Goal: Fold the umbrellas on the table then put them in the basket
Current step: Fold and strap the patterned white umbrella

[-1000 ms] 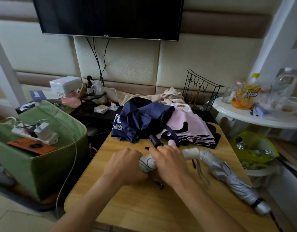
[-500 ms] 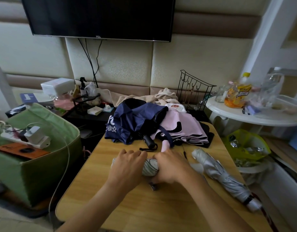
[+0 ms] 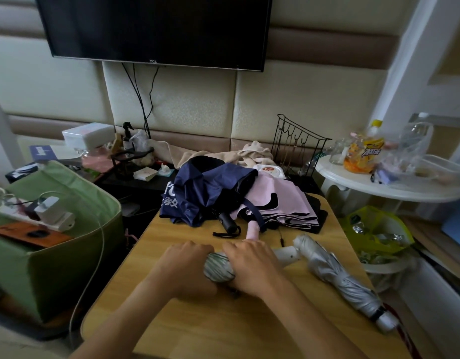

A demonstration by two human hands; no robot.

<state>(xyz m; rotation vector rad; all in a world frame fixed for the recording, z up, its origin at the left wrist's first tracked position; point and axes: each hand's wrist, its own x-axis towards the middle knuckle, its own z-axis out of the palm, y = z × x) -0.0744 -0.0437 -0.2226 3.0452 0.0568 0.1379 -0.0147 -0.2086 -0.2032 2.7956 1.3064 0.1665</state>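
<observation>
Both hands are working one small umbrella at centre frame, lying on the table. Left hand is curling over its left end, right hand is gripping the right part; only the striped grey canopy is showing between them. Its white handle is poking out to the right, so the long axis is running left-right across the frame. It's looking rolled tight; I can't tell if the strap is fastened.

The green basket is sitting at left of frame, off the table's left edge, so the left hand is nearer to it. My read: the carry goes leftward, over the table edge.

In the way: a power strip with a charger and an orange-brown box are already sitting on top of the basket contents, with a white cable hanging over the rim. The drop spot looks tight.

Still waiting: a silver umbrella lying diagonally at lower right, rolled; a navy umbrella and a pink umbrella heaped loose at the far end of the table, upper centre.
</observation>
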